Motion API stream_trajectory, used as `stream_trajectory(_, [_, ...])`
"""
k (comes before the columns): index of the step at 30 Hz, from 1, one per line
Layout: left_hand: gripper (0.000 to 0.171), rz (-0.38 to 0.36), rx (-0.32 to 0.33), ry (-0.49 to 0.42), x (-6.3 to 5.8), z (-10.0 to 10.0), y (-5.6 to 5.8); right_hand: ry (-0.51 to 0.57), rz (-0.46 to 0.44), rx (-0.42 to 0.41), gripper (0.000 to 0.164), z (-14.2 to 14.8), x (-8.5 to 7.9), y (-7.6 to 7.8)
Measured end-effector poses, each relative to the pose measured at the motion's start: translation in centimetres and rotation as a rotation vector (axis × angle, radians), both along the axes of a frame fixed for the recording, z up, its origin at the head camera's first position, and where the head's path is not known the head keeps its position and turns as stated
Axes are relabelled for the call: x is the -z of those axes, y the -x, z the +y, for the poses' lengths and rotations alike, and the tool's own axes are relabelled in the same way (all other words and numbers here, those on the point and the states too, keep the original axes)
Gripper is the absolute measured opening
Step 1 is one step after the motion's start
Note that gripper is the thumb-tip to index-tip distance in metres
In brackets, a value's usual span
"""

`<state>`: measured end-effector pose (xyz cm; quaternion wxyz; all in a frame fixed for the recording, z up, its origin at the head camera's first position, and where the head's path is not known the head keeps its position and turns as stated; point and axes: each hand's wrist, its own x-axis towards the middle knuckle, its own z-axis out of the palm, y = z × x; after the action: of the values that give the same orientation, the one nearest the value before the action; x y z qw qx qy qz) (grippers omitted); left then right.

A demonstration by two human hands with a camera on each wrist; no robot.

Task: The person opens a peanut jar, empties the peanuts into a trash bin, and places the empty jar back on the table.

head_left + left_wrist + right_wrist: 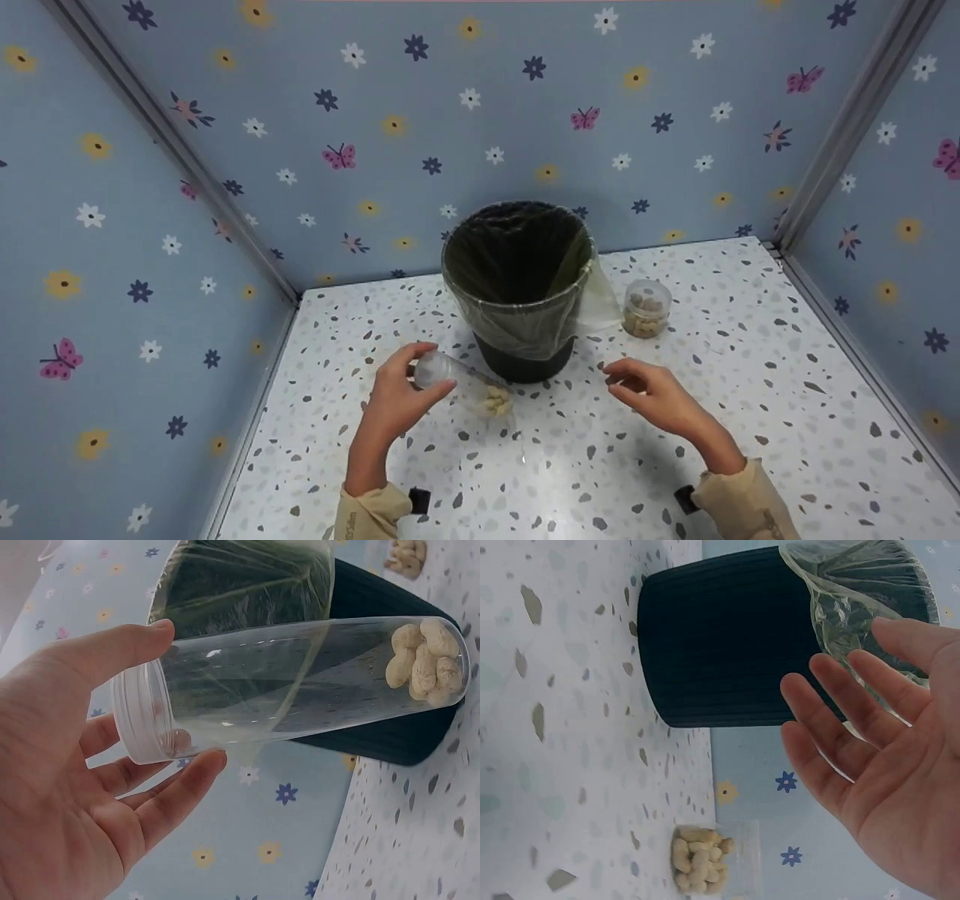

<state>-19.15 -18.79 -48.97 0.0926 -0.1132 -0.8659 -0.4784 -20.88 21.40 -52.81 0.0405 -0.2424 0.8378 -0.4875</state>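
Note:
My left hand holds a tall clear plastic jar by its translucent screw lid, thumb on one side and fingers on the other. Several peanuts in their shells lie at the jar's bottom. In the head view the jar stands in front of the bin; whether its base touches the table I cannot tell. My right hand hovers to the right with loosely bent fingers and holds nothing. Behind it stands a short clear jar partly filled with peanuts.
A dark bin with a translucent liner folded over its rim stands at the back middle, between the hands and the wall. The speckled white table is bounded by blue flower-patterned panels at the back and both sides.

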Motion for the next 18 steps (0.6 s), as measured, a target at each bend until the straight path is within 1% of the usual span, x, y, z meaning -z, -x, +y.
stream_trajectory(2, [0.054, 0.003, -0.003, -0.036, 0.2, 0.6, -0.1, 0.016, 0.001, 0.023, 0.023, -0.5, -0.3, -0.4])
stream_trajectory(5, [0.054, 0.002, -0.012, -0.096, 0.7, 1.4, -0.4, 0.049, 0.007, 0.047, 0.025, -1.2, -1.3, -1.2])
stream_trajectory(9, [0.056, -0.011, -0.023, -0.17, 1.9, 2.3, -1.1, 0.068, 0.0, 0.046, 0.03, -1.7, -2.2, -2.1])
stream_trajectory(10, [0.056, -0.018, -0.025, -0.184, 2.1, 2.5, -1.3, 0.068, -0.002, 0.046, 0.031, -1.8, -2.2, -2.3])
stream_trajectory(11, [0.056, -0.023, -0.023, -0.201, 1.9, 2.8, -1.7, 0.067, -0.006, 0.046, 0.032, -1.9, -2.2, -2.4])
stream_trajectory(13, [0.054, -0.018, -0.015, -0.229, 1.4, 3.4, -2.2, 0.069, -0.003, 0.05, 0.035, -2.0, -1.9, -2.4])
stream_trajectory(16, [0.051, -0.022, 0.008, -0.286, 0.6, 4.0, -2.9, 0.061, 0.01, 0.05, 0.041, -1.7, 0.3, -1.8])
stream_trajectory(17, [0.05, -0.024, 0.022, -0.309, 0.5, 4.2, -3.0, 0.061, 0.015, 0.046, 0.043, -1.5, 1.0, -1.6])
stream_trajectory(18, [0.051, -0.03, 0.035, -0.328, 0.6, 4.3, -3.0, 0.057, 0.02, 0.043, 0.045, -1.4, 1.7, -1.4])
